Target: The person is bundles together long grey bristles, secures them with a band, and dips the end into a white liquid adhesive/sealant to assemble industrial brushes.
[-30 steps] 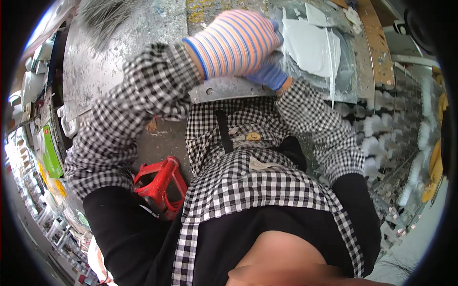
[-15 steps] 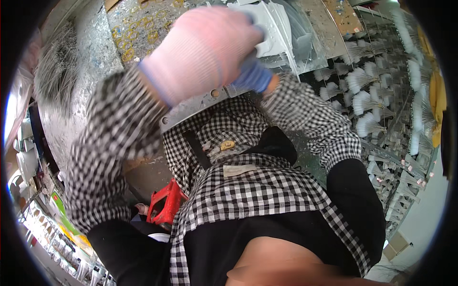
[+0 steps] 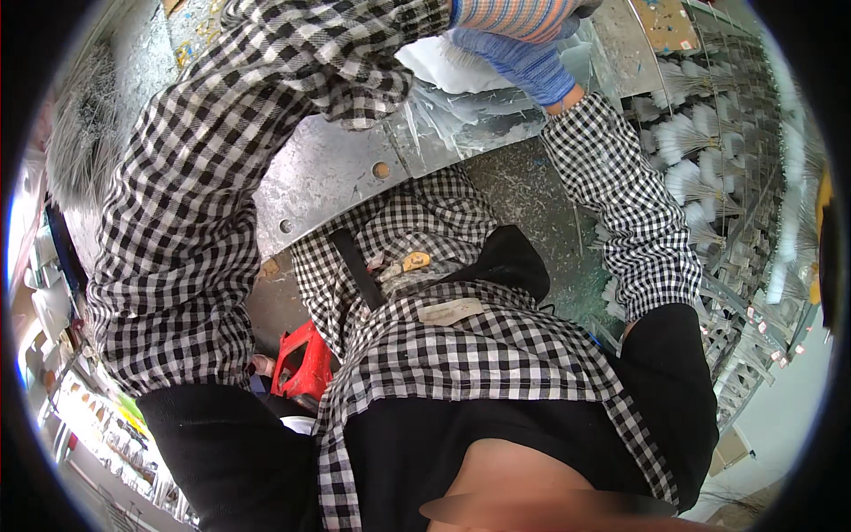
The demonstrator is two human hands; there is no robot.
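Observation:
Both my gloved hands meet at the top edge, over a translucent sheet [image 3: 496,111] smeared with white streaks. My left hand [image 3: 521,16], in a knit glove striped orange and blue, reaches across from the left and overlaps my right hand [image 3: 519,60], which wears a blue knit glove. A dark tip shows at the far end of the left glove. The fingers are mostly cut off by the frame or hidden behind each other, so what they hold, if anything, cannot be made out. Beside the hands lies a thick white mass [image 3: 443,66] on the sheet.
A metal plate [image 3: 324,168] with round holes edges the worktable before my lap. White bristle bundles [image 3: 683,133] fill racks on the right. Grey bristles [image 3: 89,133] lie at far left. A red plastic stool [image 3: 303,363] stands low by my left side.
My left hand has moved up and right, away from the near table edge, uncovering the metal plate. My right hand has also shifted up and right, and the two remain together.

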